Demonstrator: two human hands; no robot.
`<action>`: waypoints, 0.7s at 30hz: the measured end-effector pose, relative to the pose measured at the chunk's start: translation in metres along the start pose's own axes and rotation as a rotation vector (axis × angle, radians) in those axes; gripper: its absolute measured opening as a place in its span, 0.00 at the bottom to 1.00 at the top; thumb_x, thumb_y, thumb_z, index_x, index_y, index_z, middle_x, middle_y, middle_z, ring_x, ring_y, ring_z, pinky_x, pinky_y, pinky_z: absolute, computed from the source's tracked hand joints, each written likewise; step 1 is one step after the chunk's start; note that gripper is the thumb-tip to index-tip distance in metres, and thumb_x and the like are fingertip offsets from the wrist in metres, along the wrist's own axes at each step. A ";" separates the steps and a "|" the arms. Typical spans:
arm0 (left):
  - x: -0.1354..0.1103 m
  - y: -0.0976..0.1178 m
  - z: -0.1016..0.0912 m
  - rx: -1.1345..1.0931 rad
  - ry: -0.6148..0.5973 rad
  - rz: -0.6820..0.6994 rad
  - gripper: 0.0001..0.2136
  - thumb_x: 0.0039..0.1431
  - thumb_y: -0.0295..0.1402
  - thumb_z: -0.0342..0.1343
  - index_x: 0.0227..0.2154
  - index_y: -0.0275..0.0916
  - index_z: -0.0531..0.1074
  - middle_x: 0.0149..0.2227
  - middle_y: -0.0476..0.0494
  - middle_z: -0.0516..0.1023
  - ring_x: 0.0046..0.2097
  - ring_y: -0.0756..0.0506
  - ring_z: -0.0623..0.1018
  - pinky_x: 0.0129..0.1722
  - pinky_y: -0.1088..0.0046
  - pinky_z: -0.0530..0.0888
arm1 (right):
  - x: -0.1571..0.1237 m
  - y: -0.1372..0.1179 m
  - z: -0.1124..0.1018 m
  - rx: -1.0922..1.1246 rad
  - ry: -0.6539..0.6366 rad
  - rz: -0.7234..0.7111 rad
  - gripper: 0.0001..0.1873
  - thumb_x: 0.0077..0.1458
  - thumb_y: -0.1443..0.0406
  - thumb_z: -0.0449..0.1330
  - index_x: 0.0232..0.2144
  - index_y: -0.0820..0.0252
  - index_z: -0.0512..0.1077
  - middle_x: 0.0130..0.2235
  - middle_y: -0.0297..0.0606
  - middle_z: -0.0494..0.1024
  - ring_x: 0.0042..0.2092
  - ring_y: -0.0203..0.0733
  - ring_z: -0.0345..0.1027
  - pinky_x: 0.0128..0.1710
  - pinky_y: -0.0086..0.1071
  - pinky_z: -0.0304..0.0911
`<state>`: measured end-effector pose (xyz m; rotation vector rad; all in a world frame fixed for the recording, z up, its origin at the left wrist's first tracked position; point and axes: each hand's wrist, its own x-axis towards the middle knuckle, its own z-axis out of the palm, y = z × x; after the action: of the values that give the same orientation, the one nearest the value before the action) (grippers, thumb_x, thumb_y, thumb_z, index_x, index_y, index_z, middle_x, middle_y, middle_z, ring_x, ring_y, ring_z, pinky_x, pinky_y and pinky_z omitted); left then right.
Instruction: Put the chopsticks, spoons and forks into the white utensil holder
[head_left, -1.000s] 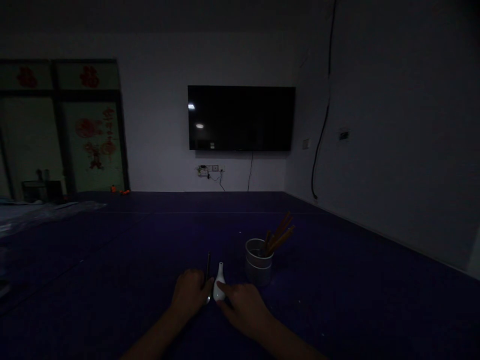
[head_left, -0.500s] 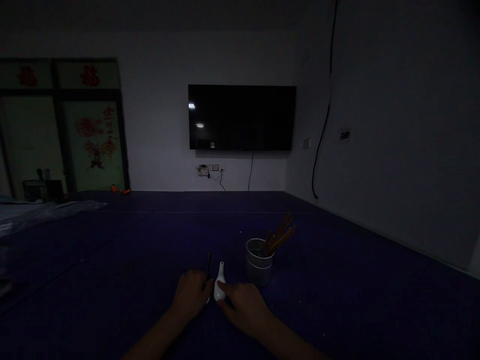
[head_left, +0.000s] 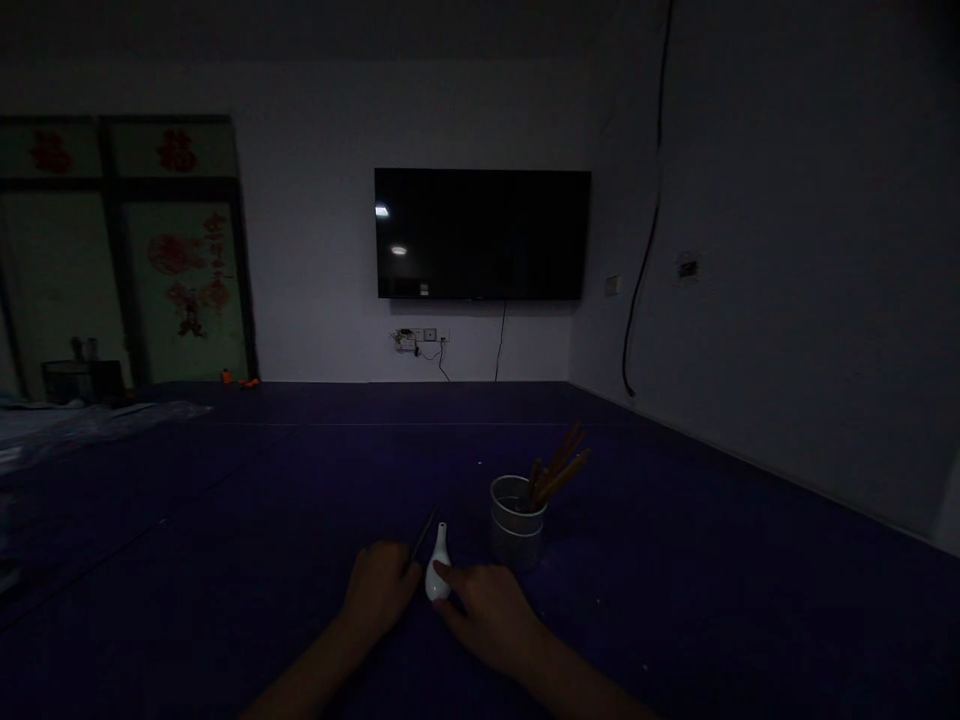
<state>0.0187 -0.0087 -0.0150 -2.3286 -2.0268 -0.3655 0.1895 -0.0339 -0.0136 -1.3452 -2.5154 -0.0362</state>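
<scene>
On the dark blue surface lies a white soup spoon (head_left: 439, 579), its bowl near me and its narrow handle pointing away. My right hand (head_left: 491, 605) has thumb and forefinger on the spoon's bowl. Just left of the spoon, my left hand (head_left: 381, 585) is closed around a thin dark utensil (head_left: 425, 530) that slants up to the right; its lower end is hidden by the hand. Beyond my right hand stands a metal cup (head_left: 517, 535) with several brown sticks (head_left: 559, 470) leaning to the right in it.
Clear plastic sheeting (head_left: 105, 428) lies at the left of the surface. Small orange items (head_left: 247, 383) sit at the far edge. A television (head_left: 484, 235) hangs on the far wall, and a black cable (head_left: 646, 270) runs down the right wall. The room is dim.
The thin dark utensil in my left hand has tilted, its upper end swinging right toward the spoon handle. My right hand and the soup spoon have hardly moved.
</scene>
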 end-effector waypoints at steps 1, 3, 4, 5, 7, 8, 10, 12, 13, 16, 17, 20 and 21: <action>0.000 0.000 0.000 -0.008 0.004 -0.007 0.13 0.59 0.32 0.44 0.27 0.36 0.74 0.31 0.42 0.78 0.34 0.46 0.76 0.33 0.73 0.64 | 0.000 0.000 -0.001 -0.001 0.003 0.004 0.23 0.58 0.59 0.50 0.55 0.56 0.65 0.40 0.45 0.79 0.40 0.50 0.74 0.37 0.35 0.63; 0.000 -0.001 0.000 -0.023 0.016 -0.020 0.14 0.60 0.32 0.44 0.27 0.36 0.73 0.30 0.42 0.78 0.33 0.46 0.76 0.32 0.74 0.63 | -0.001 -0.001 -0.001 -0.001 0.009 0.003 0.23 0.58 0.59 0.50 0.55 0.56 0.66 0.39 0.45 0.79 0.40 0.50 0.74 0.37 0.35 0.63; 0.000 -0.001 -0.001 -0.033 0.025 -0.023 0.14 0.60 0.32 0.44 0.27 0.36 0.73 0.30 0.42 0.77 0.33 0.46 0.76 0.32 0.74 0.63 | -0.001 -0.001 -0.001 0.001 0.010 -0.001 0.22 0.59 0.59 0.50 0.55 0.56 0.66 0.39 0.45 0.79 0.40 0.50 0.74 0.37 0.34 0.63; 0.000 -0.001 -0.001 -0.043 0.037 -0.027 0.13 0.60 0.32 0.44 0.27 0.36 0.73 0.30 0.43 0.77 0.32 0.46 0.76 0.32 0.74 0.63 | -0.001 0.000 0.000 0.005 0.011 -0.005 0.22 0.59 0.59 0.50 0.55 0.56 0.66 0.40 0.45 0.79 0.40 0.49 0.74 0.37 0.34 0.63; 0.000 -0.002 -0.001 -0.060 0.071 -0.033 0.13 0.60 0.31 0.44 0.26 0.37 0.72 0.30 0.43 0.77 0.32 0.47 0.76 0.31 0.74 0.63 | -0.001 0.001 0.001 0.012 0.018 -0.014 0.22 0.59 0.59 0.50 0.55 0.56 0.66 0.41 0.45 0.79 0.41 0.49 0.74 0.38 0.34 0.63; 0.000 -0.002 -0.001 -0.067 0.094 -0.030 0.13 0.60 0.31 0.44 0.26 0.37 0.71 0.30 0.44 0.77 0.32 0.47 0.76 0.31 0.74 0.63 | 0.000 0.002 0.002 0.012 0.020 -0.018 0.23 0.59 0.59 0.50 0.55 0.56 0.66 0.41 0.45 0.79 0.41 0.48 0.74 0.38 0.33 0.63; 0.001 -0.003 0.001 -0.087 0.152 -0.011 0.12 0.60 0.30 0.44 0.25 0.37 0.70 0.29 0.44 0.77 0.32 0.47 0.75 0.31 0.74 0.62 | 0.000 0.003 0.005 0.002 0.025 -0.021 0.23 0.59 0.59 0.50 0.55 0.56 0.65 0.41 0.45 0.79 0.40 0.48 0.74 0.38 0.33 0.63; 0.002 -0.004 0.002 -0.121 0.231 0.021 0.12 0.60 0.29 0.44 0.25 0.37 0.69 0.29 0.45 0.76 0.31 0.47 0.75 0.31 0.73 0.63 | 0.000 0.003 0.006 -0.009 0.030 -0.022 0.23 0.58 0.59 0.50 0.55 0.56 0.65 0.40 0.45 0.79 0.39 0.48 0.74 0.37 0.33 0.63; 0.002 -0.004 0.003 -0.140 0.276 0.041 0.11 0.60 0.29 0.44 0.24 0.38 0.68 0.28 0.45 0.75 0.31 0.47 0.74 0.31 0.73 0.63 | 0.000 0.003 0.006 -0.011 0.036 -0.020 0.23 0.58 0.59 0.50 0.55 0.56 0.65 0.40 0.45 0.79 0.39 0.47 0.74 0.36 0.33 0.63; 0.003 -0.006 0.005 -0.191 0.429 0.119 0.13 0.62 0.30 0.42 0.24 0.39 0.66 0.27 0.45 0.73 0.31 0.47 0.73 0.31 0.72 0.64 | 0.001 0.001 0.006 -0.002 0.084 0.014 0.22 0.59 0.59 0.51 0.54 0.55 0.67 0.38 0.44 0.80 0.37 0.48 0.75 0.35 0.33 0.63; 0.003 -0.006 0.005 -0.206 0.485 0.157 0.14 0.63 0.31 0.40 0.24 0.39 0.65 0.26 0.46 0.73 0.31 0.47 0.73 0.30 0.72 0.64 | 0.000 0.000 0.005 0.010 0.113 0.029 0.21 0.59 0.58 0.51 0.53 0.55 0.67 0.37 0.44 0.80 0.37 0.47 0.75 0.34 0.33 0.63; 0.001 -0.007 0.003 -0.234 0.655 0.292 0.15 0.65 0.33 0.38 0.24 0.40 0.64 0.25 0.47 0.70 0.30 0.47 0.71 0.31 0.71 0.65 | -0.001 -0.002 0.003 0.091 0.245 0.064 0.22 0.61 0.58 0.49 0.56 0.54 0.65 0.37 0.42 0.81 0.35 0.44 0.75 0.34 0.31 0.64; 0.000 -0.007 0.003 -0.234 0.701 0.341 0.15 0.65 0.34 0.38 0.25 0.40 0.64 0.25 0.47 0.70 0.30 0.47 0.70 0.31 0.71 0.66 | -0.001 -0.003 0.003 0.132 0.300 0.066 0.22 0.62 0.58 0.48 0.56 0.55 0.64 0.37 0.41 0.81 0.35 0.43 0.75 0.34 0.31 0.64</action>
<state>0.0127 -0.0072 -0.0184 -2.1513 -1.2931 -1.2335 0.1872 -0.0363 -0.0163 -1.2656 -2.1854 -0.0532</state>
